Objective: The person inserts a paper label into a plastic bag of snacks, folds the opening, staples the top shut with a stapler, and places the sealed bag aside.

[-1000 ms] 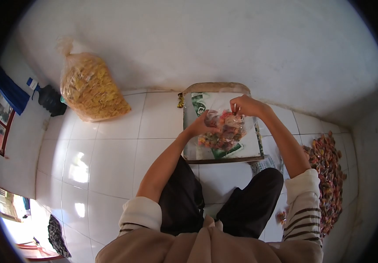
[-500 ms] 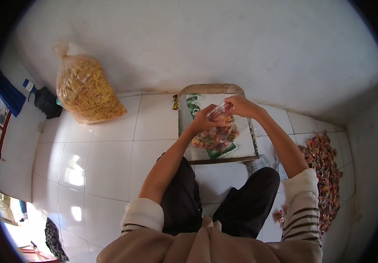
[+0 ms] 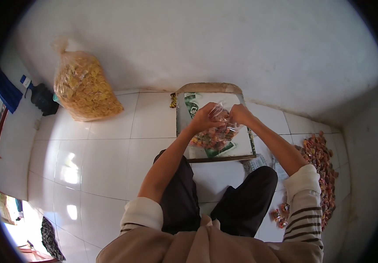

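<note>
A clear plastic bag (image 3: 210,139) full of small orange-red packets sits over the low white-and-green board (image 3: 184,111) in front of my legs. My left hand (image 3: 205,119) is closed round the gathered neck of the bag from the left, with crinkled plastic standing up above the thumb. On the other side, my right hand (image 3: 240,115) pinches the plastic near the bag's upper right edge. The fingertips of both hands are partly hidden by the shiny film.
A pile of small wrapped packets (image 3: 322,175) lies on the tiled floor at my right. Papers (image 3: 258,163) rest beside my right knee. A big tied bag of yellow chips (image 3: 86,87) leans on the wall at the left, near a dark water jug (image 3: 44,100).
My right hand has come down from above the bag's neck to its right side. The bag's top, stretched between the hands before, is now crumpled up by my left hand.
</note>
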Tool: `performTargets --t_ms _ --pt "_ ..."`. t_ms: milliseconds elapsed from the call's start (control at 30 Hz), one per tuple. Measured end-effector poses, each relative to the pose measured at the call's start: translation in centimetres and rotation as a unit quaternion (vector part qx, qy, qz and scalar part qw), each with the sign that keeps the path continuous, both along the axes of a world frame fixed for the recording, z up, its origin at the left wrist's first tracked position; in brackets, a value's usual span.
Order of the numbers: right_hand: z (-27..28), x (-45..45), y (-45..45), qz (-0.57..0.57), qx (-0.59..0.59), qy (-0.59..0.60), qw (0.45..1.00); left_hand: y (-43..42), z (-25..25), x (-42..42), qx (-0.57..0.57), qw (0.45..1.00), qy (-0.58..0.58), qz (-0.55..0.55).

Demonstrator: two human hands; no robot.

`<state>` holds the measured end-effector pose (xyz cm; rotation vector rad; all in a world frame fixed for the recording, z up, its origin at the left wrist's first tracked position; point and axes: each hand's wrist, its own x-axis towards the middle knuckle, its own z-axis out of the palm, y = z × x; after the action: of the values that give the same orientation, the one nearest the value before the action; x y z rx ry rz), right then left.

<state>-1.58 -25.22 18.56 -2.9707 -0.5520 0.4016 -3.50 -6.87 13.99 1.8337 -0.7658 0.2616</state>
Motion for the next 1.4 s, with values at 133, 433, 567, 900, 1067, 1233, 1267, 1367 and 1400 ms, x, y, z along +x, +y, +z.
performTargets --t_ms 133,433,567,900,1067,1233,1267,1367,1400 --pt "-0.3 -0.9 0.4 -0.051 0.027 -0.048 0.997 -0.2 0.6 -0.1 0.018 0.999 -0.025 0.018" --pt "-3.4 1.7 -0.4 -0.04 -0.008 -0.012 0.999 0.0 0.3 -0.1 0.02 0.999 -0.035 -0.003" --pt "-3.0 1.4 -0.7 -0.05 0.03 -0.045 0.997 -0.2 0.1 0.1 0.002 0.998 -0.055 -0.013" --pt "-2.9 1.4 -1.4 0.038 0.187 -0.057 0.98 -0.2 -0.3 0.2 0.003 1.0 -0.027 -0.008" --pt "1.8 -0.8 0.1 -0.094 0.034 0.084 0.991 -0.5 0.2 -0.4 0.036 0.998 -0.057 -0.005" --pt "-1.4 0.6 0.0 -0.032 -0.01 0.076 0.997 -0.7 0.4 -0.6 0.027 0.999 0.006 -0.034" --pt "-2.2 1.0 -0.3 0.049 -0.045 0.026 0.997 -0.8 0.4 -0.7 0.034 0.999 -0.004 -0.028" --pt "1.4 -1.7 1.7 -0.045 -0.006 0.121 0.992 -1.2 0.0 -0.7 0.039 0.998 -0.035 -0.026" --pt "0.2 -1.4 1.2 -0.046 -0.005 0.122 0.991 -1.3 -0.2 -0.7 0.036 0.997 -0.059 -0.024"
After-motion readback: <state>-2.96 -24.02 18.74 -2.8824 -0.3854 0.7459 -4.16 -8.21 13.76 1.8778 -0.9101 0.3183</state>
